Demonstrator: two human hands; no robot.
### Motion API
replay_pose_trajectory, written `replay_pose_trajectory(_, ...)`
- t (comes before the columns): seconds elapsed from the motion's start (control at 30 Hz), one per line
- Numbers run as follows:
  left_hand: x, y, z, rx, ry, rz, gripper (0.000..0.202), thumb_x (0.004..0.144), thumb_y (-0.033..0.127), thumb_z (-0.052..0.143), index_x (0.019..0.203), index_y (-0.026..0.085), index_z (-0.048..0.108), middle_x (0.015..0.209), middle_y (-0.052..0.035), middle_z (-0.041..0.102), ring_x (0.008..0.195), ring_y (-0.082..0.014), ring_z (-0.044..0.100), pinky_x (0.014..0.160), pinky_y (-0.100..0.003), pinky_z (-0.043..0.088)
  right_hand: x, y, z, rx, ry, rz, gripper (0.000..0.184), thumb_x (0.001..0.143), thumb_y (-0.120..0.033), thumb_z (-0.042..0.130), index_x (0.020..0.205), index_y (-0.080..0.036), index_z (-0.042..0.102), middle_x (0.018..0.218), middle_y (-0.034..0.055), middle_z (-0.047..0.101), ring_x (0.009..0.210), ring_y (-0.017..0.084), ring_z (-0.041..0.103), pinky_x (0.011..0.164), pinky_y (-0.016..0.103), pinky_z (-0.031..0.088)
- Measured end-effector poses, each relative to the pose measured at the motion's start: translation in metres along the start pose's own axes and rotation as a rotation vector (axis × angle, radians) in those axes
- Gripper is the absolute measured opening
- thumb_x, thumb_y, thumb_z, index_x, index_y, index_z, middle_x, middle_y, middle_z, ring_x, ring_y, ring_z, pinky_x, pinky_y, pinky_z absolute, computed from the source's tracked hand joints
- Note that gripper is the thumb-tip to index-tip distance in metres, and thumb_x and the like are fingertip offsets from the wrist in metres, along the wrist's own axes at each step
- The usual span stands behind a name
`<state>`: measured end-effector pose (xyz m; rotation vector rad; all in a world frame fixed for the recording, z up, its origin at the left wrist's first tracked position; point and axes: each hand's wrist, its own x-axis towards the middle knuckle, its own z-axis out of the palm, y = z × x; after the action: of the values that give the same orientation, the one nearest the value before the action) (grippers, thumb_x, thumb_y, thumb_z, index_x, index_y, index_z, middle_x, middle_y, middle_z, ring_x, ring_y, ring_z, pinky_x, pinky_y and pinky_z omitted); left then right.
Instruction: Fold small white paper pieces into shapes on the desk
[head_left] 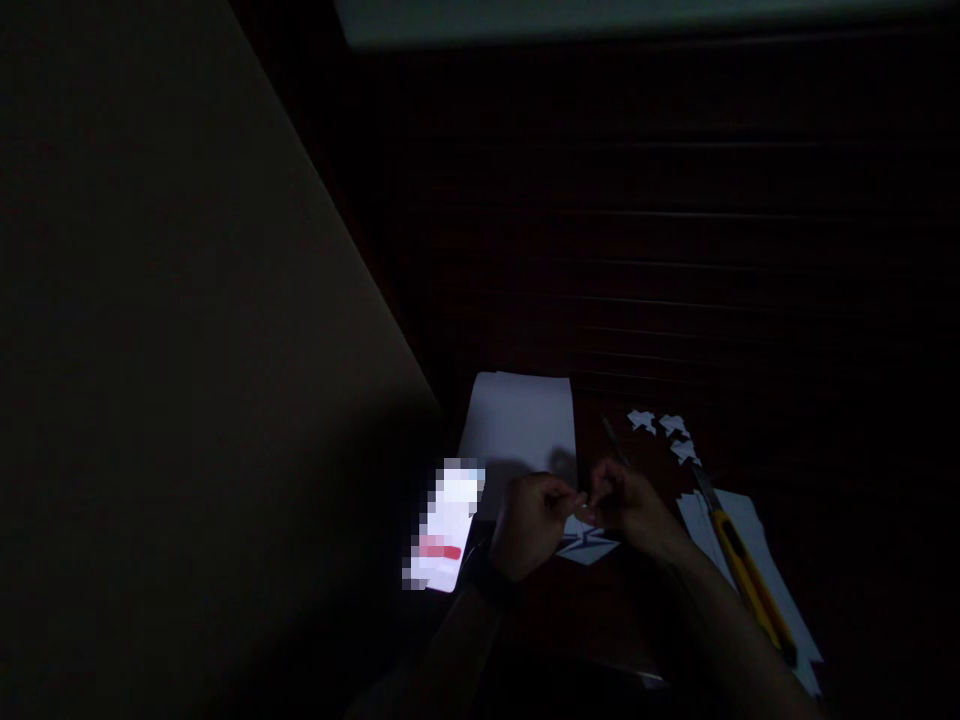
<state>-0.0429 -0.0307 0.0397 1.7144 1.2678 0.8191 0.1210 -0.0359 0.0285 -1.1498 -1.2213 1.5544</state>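
My left hand (534,520), with a dark band at the wrist, pinches with thumb and forefinger. Close against it, the fingers of my right hand (622,505) are pinched too. A tiny white bit of paper shows between the fingertips of both. Just below them is a folded white paper piece (589,550) with pointed flaps and creases; in this dim light I cannot tell whether it joins the bit in my fingers. Behind my hands lie white paper sheets (517,420).
A lit phone (446,525) stands tilted on the left. Three small folded paper shapes (684,451) lie at the back right, near a thin dark pen-like tool (613,437). A yellow utility knife (742,570), blade out, rests on more paper (772,560). A wall (225,300) borders the left.
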Motion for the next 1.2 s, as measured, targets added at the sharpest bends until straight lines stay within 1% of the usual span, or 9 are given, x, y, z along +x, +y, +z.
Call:
replay_pose_trajectory(0.13, -0.001, 0.000, 0.002, 0.024, -0.005, 0.009, 0.019, 0.078, 0.029, 0.056, 0.069, 0.016, 0.066, 0.066, -0.0021, 0.066, 0.060, -0.0131, 0.058, 0.053, -0.021, 0.037, 0.000, 0.000, 0.003, -0.017, -0.064, 0.016, 0.033, 0.061, -0.010, 0.069, 0.082, -0.021, 0.045, 0.071, -0.0045, 0.055, 0.058, 0.010, 0.049, 0.048, 0.019, 0.037)
replay_pose_trajectory(0.2, -0.002, 0.001, 0.003, 0.038, -0.017, 0.021, 0.017, 0.079, 0.026, 0.056, 0.069, 0.016, 0.067, 0.066, -0.0017, 0.066, 0.059, -0.0127, 0.058, 0.052, -0.021, 0.036, 0.000, 0.001, 0.004, -0.017, -0.083, 0.018, 0.034, 0.060, -0.007, 0.067, 0.081, -0.021, 0.044, 0.070, -0.0048, 0.055, 0.056, 0.009, 0.048, 0.047, 0.018, 0.036)
replay_pose_trajectory(0.33, -0.003, 0.008, 0.001, 0.098, -0.023, 0.074, 0.017, 0.079, 0.023, 0.055, 0.068, 0.017, 0.067, 0.068, -0.0018, 0.065, 0.062, -0.0129, 0.058, 0.055, -0.021, 0.037, 0.000, 0.002, 0.007, -0.095, 0.027, -0.031, 0.027, 0.060, -0.003, 0.062, 0.072, -0.020, 0.044, 0.061, -0.0072, 0.050, 0.050, 0.007, 0.043, 0.043, 0.017, 0.032)
replay_pose_trajectory(0.43, -0.002, 0.011, -0.002, 0.160, -0.031, 0.139, 0.015, 0.079, 0.024, 0.057, 0.068, 0.018, 0.066, 0.071, -0.0019, 0.065, 0.068, -0.0139, 0.057, 0.061, -0.023, 0.038, -0.001, 0.001, 0.007, -0.198, 0.085, -0.087, 0.025, 0.060, -0.003, 0.062, 0.069, -0.019, 0.045, 0.060, -0.0069, 0.048, 0.051, 0.008, 0.044, 0.044, 0.017, 0.032)
replay_pose_trajectory(0.6, -0.002, 0.011, -0.003, 0.252, -0.045, 0.172, 0.012, 0.076, 0.017, 0.058, 0.067, 0.018, 0.065, 0.071, -0.0022, 0.063, 0.070, -0.0145, 0.056, 0.064, -0.024, 0.038, 0.000, 0.001, 0.003, -0.201, -0.030, -0.015, 0.027, 0.062, -0.009, 0.064, 0.083, -0.019, 0.051, 0.062, -0.0049, 0.056, 0.054, 0.011, 0.052, 0.048, 0.020, 0.039)
replay_pose_trajectory(0.7, -0.002, 0.010, 0.000, 0.306, -0.058, 0.173, 0.008, 0.075, 0.016, 0.058, 0.069, 0.017, 0.063, 0.073, -0.0027, 0.062, 0.070, -0.0151, 0.055, 0.062, -0.024, 0.037, 0.001, 0.004, 0.001, -0.252, -0.061, -0.006, 0.022, 0.063, -0.009, 0.062, 0.081, -0.018, 0.054, 0.062, -0.0044, 0.057, 0.055, 0.011, 0.051, 0.049, 0.020, 0.039)
replay_pose_trajectory(0.9, -0.003, 0.010, 0.001, 0.351, -0.050, 0.213, 0.008, 0.076, 0.014, 0.057, 0.069, 0.017, 0.058, 0.075, -0.0020, 0.061, 0.072, -0.0154, 0.054, 0.063, -0.025, 0.038, -0.001, 0.003, 0.002, -0.428, -0.022, -0.056, 0.015, 0.065, -0.007, 0.058, 0.076, -0.017, 0.058, 0.065, -0.0030, 0.059, 0.057, 0.011, 0.052, 0.052, 0.020, 0.039)
replay_pose_trajectory(1.07, -0.003, 0.011, 0.000, 0.377, -0.041, 0.225, 0.009, 0.074, 0.012, 0.057, 0.067, 0.018, 0.056, 0.074, -0.0014, 0.060, 0.072, -0.0156, 0.054, 0.064, -0.027, 0.037, -0.004, -0.003, 0.001, -0.538, -0.101, -0.105, 0.011, 0.071, -0.012, 0.057, 0.080, -0.018, 0.061, 0.067, -0.0024, 0.060, 0.060, 0.013, 0.053, 0.052, 0.021, 0.038)
replay_pose_trajectory(1.2, -0.005, 0.013, 0.001, 0.405, -0.034, 0.237, 0.009, 0.076, 0.013, 0.056, 0.068, 0.017, 0.056, 0.075, -0.0022, 0.060, 0.073, -0.0162, 0.054, 0.063, -0.027, 0.037, -0.004, -0.005, 0.001, -0.546, -0.096, -0.131, 0.020, 0.070, -0.012, 0.059, 0.088, -0.018, 0.060, 0.071, -0.0017, 0.062, 0.063, 0.014, 0.055, 0.055, 0.021, 0.040)
